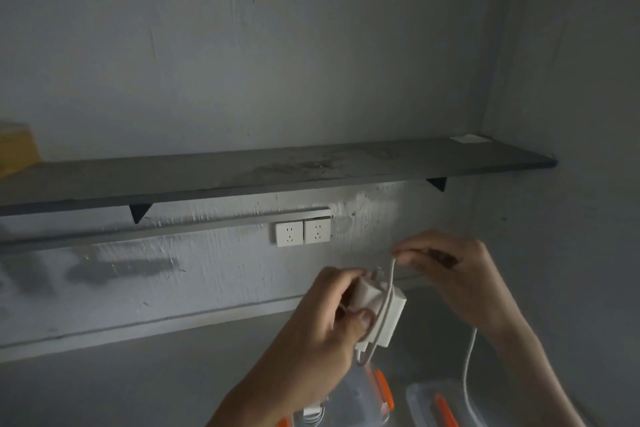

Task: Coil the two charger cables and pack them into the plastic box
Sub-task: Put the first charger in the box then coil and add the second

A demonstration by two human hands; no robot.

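Where the charger (377, 302) is: in the air above the plastic box (363, 399), gripped by the left hand (329, 319), fingers curled round it.
The right hand (450, 270): pinches the white cable (468, 367) just above the charger.
The cable: some turns lie round the charger; the rest hangs down below the right wrist.
The box: open, orange clips, lid (436, 406) beside it.

Two hands (325, 319) (453, 270), two wall sockets (289, 233) (317, 230) — one shelf (277, 173), two brackets (140, 211) (437, 183)
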